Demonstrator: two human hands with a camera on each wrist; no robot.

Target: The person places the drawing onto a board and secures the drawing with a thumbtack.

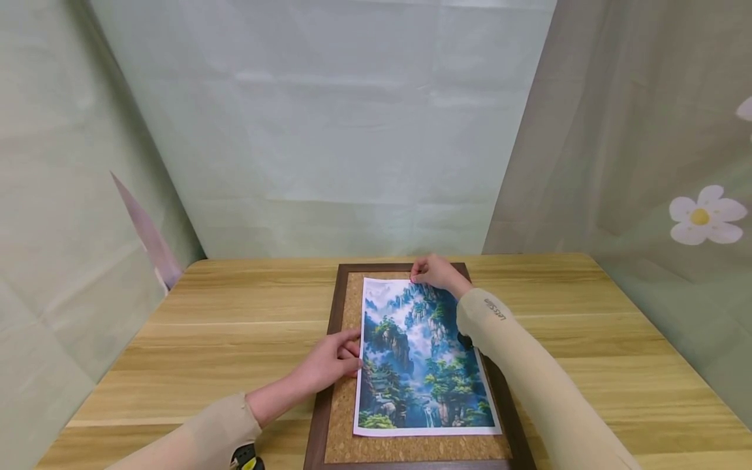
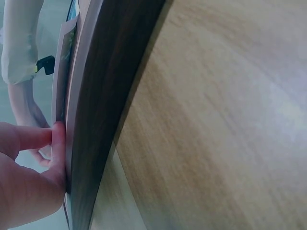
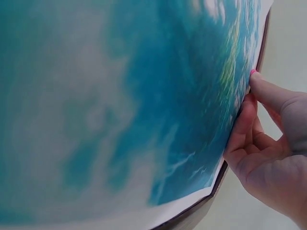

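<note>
The picture (image 1: 420, 359) lies on the cork board (image 1: 411, 449) in the middle of the table (image 1: 235, 326). The left hand (image 1: 329, 364), fingers flat, steadies its left edge. The right hand (image 1: 431, 271) pinches something tiny and pink at the far edge, maybe a pin.

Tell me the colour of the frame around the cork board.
Dark brown wood. The frame surrounds the cork board, and it shows best in the head view.

This looks like a makeshift recording booth rather than a lived-in room. Pale green cloth sheets (image 1: 329, 130) hang as walls behind and to both sides of a light wooden table (image 1: 587, 339), creased and draped to its far edge. The right-hand sheet carries a printed white flower (image 1: 707, 215). No furniture, window or shelves show beyond the cloth.
</note>
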